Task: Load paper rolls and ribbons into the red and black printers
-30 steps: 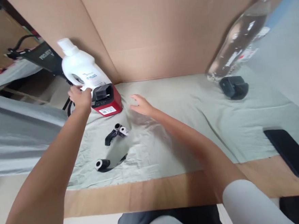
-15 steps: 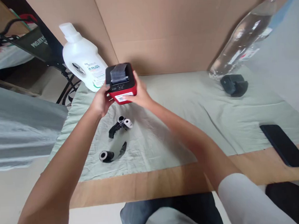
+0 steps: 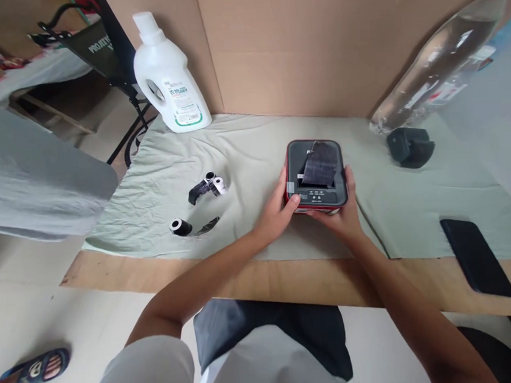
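A small red and black thermal printer (image 3: 316, 198) is between my two hands, its dark top facing up. A dark, shiny strip (image 3: 321, 163) sticks out of the slot in its top. My left hand (image 3: 278, 213) grips the left side, thumb on the front corner. Around the right side and under the front edge, my right hand (image 3: 345, 217) is closed, its fingers partly hidden. Whether the printer touches the cloth I cannot tell. To the left lie a black roll (image 3: 181, 227) with a curled tail and a small white roll (image 3: 219, 186) beside another dark strip (image 3: 198, 191).
A white detergent bottle (image 3: 171, 80) stands at the back left against the cardboard (image 3: 284, 49). A large clear bottle (image 3: 438, 56) leans at the back right, near a black device (image 3: 410, 147). A black phone (image 3: 479, 256) lies at the front right edge. A person's sandalled foot (image 3: 43, 370) shows lower left.
Both hands have carried the printer from beside the detergent bottle to the right and closer to me. The rolls stay on the cloth. The camera view has shifted, and a foot has come into view.
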Demonstrator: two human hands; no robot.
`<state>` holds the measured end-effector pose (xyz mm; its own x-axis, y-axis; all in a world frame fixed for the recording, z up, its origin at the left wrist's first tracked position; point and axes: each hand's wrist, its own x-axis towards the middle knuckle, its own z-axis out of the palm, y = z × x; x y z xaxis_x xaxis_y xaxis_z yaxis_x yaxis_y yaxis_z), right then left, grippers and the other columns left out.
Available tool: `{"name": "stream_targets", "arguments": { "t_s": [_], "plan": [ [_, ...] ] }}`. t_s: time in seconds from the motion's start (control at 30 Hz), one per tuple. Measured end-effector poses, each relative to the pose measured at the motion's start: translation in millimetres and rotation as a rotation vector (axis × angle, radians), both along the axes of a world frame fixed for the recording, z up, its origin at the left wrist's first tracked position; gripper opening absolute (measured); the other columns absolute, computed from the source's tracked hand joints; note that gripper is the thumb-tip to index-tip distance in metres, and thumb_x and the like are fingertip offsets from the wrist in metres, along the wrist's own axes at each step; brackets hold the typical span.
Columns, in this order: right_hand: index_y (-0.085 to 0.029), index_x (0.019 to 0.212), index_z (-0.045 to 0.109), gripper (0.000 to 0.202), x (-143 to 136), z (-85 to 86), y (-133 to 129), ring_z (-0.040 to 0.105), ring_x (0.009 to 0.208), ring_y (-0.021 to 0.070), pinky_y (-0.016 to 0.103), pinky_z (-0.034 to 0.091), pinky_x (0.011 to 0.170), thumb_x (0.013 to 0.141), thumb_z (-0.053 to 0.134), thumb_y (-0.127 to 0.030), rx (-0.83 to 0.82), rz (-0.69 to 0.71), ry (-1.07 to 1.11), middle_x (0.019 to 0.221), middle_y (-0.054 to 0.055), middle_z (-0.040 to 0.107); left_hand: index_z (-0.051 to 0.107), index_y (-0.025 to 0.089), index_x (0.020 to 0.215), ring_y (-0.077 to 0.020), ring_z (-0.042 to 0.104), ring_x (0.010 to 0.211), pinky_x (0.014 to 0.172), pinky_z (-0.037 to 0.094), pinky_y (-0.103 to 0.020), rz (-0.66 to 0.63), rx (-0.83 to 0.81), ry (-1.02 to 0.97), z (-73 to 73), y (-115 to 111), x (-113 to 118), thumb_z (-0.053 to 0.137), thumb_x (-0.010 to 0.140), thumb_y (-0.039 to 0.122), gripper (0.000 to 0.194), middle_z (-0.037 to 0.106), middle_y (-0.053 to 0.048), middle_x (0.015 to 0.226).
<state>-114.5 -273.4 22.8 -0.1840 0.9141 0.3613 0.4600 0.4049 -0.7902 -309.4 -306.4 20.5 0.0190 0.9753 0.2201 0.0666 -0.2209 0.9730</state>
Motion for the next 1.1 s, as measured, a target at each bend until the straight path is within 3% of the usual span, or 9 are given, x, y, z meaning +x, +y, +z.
{"name": "stream_targets", "arguments": {
  "t_s": [0.1,0.23,0.7,0.8,0.93,1.1],
  "plan": [
    [-0.029,0.168,0.011,0.136,-2,-23.5,-2,0.04,0.153,0.0387,0.062,0.031,0.127,0.064,0.089,-0.067,0.003,0.05,0.093,0.167,0.019,0.035,0.019,0.029,0.17,-0.0239,0.014,0.166,0.136,0.015,-0.042,0.012,0.003,0.037,-17.5,-9,-3,0.044,0.104,0.062,0.078,0.017,-0.004,0.178],
    [-0.03,0.168,0.013,0.136,-4,-40.2,1,0.041,0.153,0.0394,0.064,0.03,0.128,0.063,0.092,-0.064,0.016,0.047,0.141,0.167,0.017,0.036,0.017,0.028,0.171,-0.0256,0.016,0.165,0.137,0.015,-0.043,0.014,-0.003,0.076,-24.0,-6,-7,0.04,0.103,0.068,0.081,0.019,-0.004,0.178],
    [-0.03,0.169,0.011,0.135,2,-52.0,-1,0.042,0.153,0.0379,0.062,0.034,0.127,0.066,0.092,-0.063,-0.012,0.02,0.106,0.168,0.017,0.036,0.019,0.026,0.17,-0.0272,0.021,0.164,0.135,0.022,-0.047,-0.011,-0.003,0.148,-30.5,-2,-10,0.042,0.103,0.068,0.082,0.024,-0.009,0.176],
    [-0.03,0.169,0.012,0.134,2,-49.3,-1,0.044,0.151,0.0382,0.062,0.035,0.126,0.066,0.091,-0.063,-0.011,0.022,0.108,0.167,0.018,0.037,0.032,0.025,0.164,-0.029,0.029,0.162,0.133,0.026,-0.049,0.007,0.037,0.119,-31.7,-4,-14,0.051,0.101,0.064,0.076,0.028,-0.012,0.175],
    [-0.03,0.168,0.016,0.131,0,-46.0,-2,0.046,0.15,0.0388,0.063,0.036,0.125,0.066,0.092,-0.061,-0.005,0.033,0.129,0.165,0.018,0.04,0.061,0.023,0.131,-0.0317,0.045,0.153,0.124,0.041,-0.051,0.051,0.09,0.059,-34.0,-5,-17,0.062,0.098,0.056,0.047,0.037,-0.015,0.17],
    [-0.031,0.165,0.022,0.126,1,-42.7,-1,0.048,0.147,0.0384,0.062,0.038,0.124,0.065,0.093,-0.06,0.016,0.044,0.123,0.161,0.017,0.044,0.062,0.022,0.115,-0.03,0.052,0.148,0.115,0.05,-0.047,0.04,0.107,-0.033,-35.8,0,-17,0.062,0.099,0.055,0.037,0.043,-0.016,0.166]
  ]
}}
